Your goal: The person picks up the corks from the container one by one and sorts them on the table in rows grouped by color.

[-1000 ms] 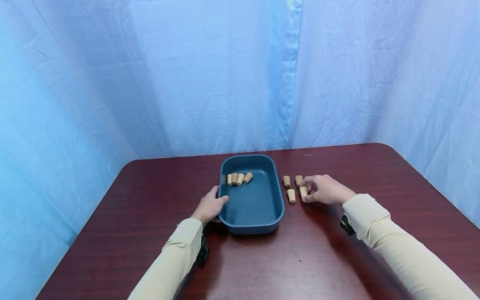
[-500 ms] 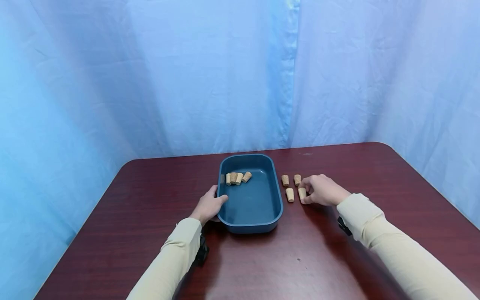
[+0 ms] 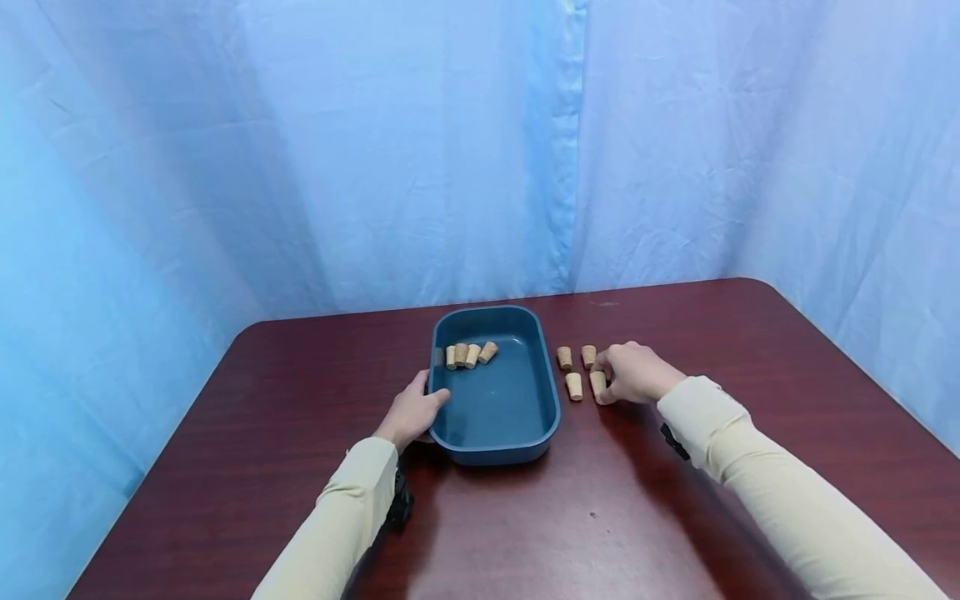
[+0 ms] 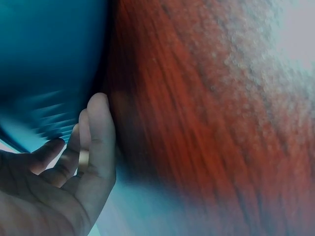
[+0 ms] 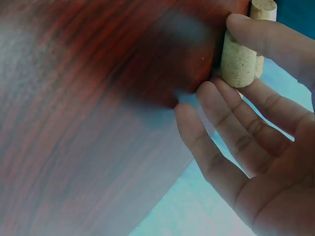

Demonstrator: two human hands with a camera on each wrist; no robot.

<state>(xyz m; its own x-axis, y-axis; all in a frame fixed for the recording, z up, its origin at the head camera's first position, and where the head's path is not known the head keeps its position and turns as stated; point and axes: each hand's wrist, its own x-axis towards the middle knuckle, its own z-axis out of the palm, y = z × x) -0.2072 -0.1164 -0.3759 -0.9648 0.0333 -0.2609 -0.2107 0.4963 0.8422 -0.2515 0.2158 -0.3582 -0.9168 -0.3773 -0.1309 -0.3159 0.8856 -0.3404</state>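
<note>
My left hand (image 3: 411, 414) grips the left side of a dark blue rectangular tray (image 3: 495, 455), thumb over the rim and the other fingers along the outer wall in the left wrist view. Inside the tray, several tapered cork stoppers (image 3: 462, 355) lie in a row near its far left side. To the right of the tray, my right hand (image 3: 636, 372) pinches a pale cork stopper (image 5: 238, 61) by its ends, between thumb and fingertips. This cork stands low at the table among three others: one cork (image 3: 574, 387) to its left, and two corks (image 3: 564, 358) behind.
A dark red wood-grain table (image 3: 495, 533) with rounded far corners bears everything. Pale blue curtains (image 3: 420, 150) hang behind it and along both sides. A black wrist camera (image 3: 401, 500) is strapped under the left sleeve.
The head view has shifted slightly, so the whole scene sits a little further left. My right hand stays at the same cork stopper, and the left keeps its grip on the tray.
</note>
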